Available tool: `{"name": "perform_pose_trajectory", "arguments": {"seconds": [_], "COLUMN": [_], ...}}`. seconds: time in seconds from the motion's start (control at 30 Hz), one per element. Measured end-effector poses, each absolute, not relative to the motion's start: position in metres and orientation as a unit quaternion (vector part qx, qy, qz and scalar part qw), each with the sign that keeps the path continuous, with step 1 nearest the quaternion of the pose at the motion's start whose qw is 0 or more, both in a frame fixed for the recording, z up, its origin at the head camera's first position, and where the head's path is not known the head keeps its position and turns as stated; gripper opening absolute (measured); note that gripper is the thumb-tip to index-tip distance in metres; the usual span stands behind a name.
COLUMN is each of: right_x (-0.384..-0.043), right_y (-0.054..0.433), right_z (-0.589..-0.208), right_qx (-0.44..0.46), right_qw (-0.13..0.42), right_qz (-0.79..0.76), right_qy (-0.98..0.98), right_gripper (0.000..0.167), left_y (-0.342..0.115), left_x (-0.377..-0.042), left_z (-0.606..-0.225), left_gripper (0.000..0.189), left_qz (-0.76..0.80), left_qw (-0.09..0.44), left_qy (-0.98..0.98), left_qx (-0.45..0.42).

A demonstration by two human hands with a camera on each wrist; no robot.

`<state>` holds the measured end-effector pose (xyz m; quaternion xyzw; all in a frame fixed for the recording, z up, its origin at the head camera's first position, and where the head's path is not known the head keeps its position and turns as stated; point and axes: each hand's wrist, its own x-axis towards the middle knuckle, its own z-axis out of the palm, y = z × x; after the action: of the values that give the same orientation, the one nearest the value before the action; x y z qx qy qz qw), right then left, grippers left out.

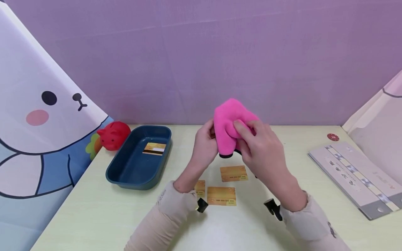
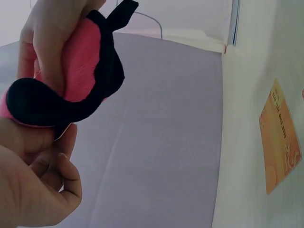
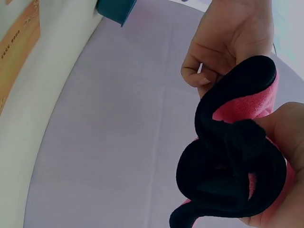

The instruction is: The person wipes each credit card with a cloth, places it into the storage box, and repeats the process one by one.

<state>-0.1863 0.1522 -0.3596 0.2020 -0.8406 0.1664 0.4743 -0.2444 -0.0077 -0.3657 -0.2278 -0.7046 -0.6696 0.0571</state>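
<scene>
A soft pink plush piece with black edging (image 1: 230, 120) is held up above the table between both hands. My left hand (image 1: 204, 144) grips its left side, with the fingertips partly hidden behind it. On the other side, my right hand (image 1: 265, 148) pinches a fold of the plush between thumb and fingers. The right wrist view shows the black-trimmed underside (image 3: 228, 185) with a dark hollow. Below the hands lie three gold cards: one at the back (image 1: 233, 173), one nearer (image 1: 221, 196), and one (image 1: 200, 188) partly covered by the left forearm.
A blue tray (image 1: 130, 170) at the left contains another gold card (image 1: 154, 149) with a black stripe. Beside it sits a red piggy bank (image 1: 115, 136). At the right lie a grey folder (image 1: 351, 177) and a red round chip (image 1: 333, 137). A purple cloth (image 1: 251, 62) hangs behind the table.
</scene>
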Motion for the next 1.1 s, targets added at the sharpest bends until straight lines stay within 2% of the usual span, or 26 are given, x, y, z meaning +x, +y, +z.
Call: {"name": "perform_pose_trajectory", "arguments": {"seconds": [0.37,0.8,0.93,1.1], "right_x": [-0.189,-0.190,-0.187,-0.183], "right_y": [0.174,0.205,0.203,0.188], "right_z": [-0.355,-0.348,-0.344,-0.342], "right_qx": [0.124,0.020,0.031,0.113], "right_qw": [0.446,0.452,0.467,0.489], "right_qz": [0.175,0.211,0.234,0.229], "right_qy": [-0.869,-0.866,-0.852,-0.834], "right_gripper": [0.030,0.031,0.033,0.035], "left_y": [-0.018,-0.031,-0.028,-0.021], "left_x": [-0.247,-0.253,-0.254,-0.254], "left_z": [-0.353,-0.346,-0.351,-0.358], "left_gripper": [0.032,0.033,0.033,0.034], "left_qz": [-0.651,-0.690,-0.679,-0.660], "left_qw": [0.039,0.069,0.081,0.084], "left_qy": [-0.720,-0.690,-0.702,-0.720], "left_qx": [-0.236,-0.206,-0.201,-0.197]}}
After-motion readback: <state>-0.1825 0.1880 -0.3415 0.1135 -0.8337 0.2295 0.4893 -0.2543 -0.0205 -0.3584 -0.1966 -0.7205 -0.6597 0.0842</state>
